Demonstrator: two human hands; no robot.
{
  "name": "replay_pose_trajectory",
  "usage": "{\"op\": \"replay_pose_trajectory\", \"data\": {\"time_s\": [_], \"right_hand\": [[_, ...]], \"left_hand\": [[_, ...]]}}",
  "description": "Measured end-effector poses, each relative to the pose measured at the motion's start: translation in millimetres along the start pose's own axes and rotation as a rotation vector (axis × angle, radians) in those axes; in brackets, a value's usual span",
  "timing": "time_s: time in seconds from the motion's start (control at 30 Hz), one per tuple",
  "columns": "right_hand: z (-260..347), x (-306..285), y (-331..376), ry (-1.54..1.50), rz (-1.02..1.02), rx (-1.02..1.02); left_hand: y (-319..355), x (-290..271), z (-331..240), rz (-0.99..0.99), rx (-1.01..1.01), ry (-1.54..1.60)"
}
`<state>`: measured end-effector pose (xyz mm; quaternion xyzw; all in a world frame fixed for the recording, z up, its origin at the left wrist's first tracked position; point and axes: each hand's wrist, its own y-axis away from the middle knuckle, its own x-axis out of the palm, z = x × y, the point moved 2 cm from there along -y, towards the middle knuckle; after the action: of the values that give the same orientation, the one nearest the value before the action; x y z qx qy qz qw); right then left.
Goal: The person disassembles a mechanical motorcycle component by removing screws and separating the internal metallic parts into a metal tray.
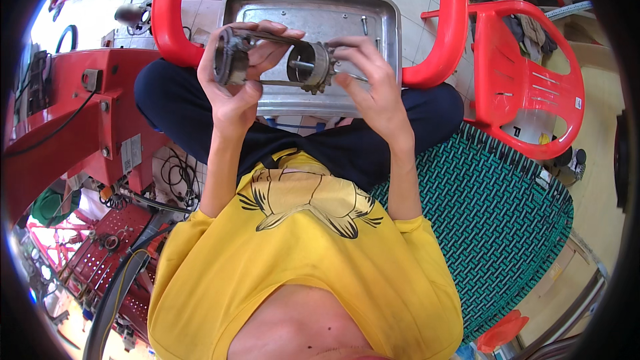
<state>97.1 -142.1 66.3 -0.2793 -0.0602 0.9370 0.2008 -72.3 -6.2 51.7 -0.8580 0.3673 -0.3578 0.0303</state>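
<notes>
1. Curling thumb and fingers round the dark metal end ring (pixel 231 57), my left hand (pixel 230 99) grips it.
2. My right hand (pixel 380 87) is half curled, fingertips at the rim of the toothed metal drum (pixel 322 68); whether they grip or merely touch, I can't tell.
3. Both parts are over the steel tray (pixel 307 13), where a bolt (pixel 365 25) lies.
</notes>
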Motion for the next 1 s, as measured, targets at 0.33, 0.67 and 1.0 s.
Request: {"op": "replay_pose_trajectory", "data": {"time_s": [0.33,0.67,1.0], "right_hand": [[19.6,3.1,-3.9,-0.11,-0.122,0.053],[13.8,6.6,-4.3,-0.132,-0.112,0.055],[8.8,6.8,-0.3,-0.164,-0.092,0.12]], "left_hand": [[7.7,-14.5,3.1,0.046,-0.075,-0.1],[4.3,-6.1,-0.5,0.03,-0.056,-0.061],[-0.4,3.7,-4.7,0.013,0.006,0.003]]}}
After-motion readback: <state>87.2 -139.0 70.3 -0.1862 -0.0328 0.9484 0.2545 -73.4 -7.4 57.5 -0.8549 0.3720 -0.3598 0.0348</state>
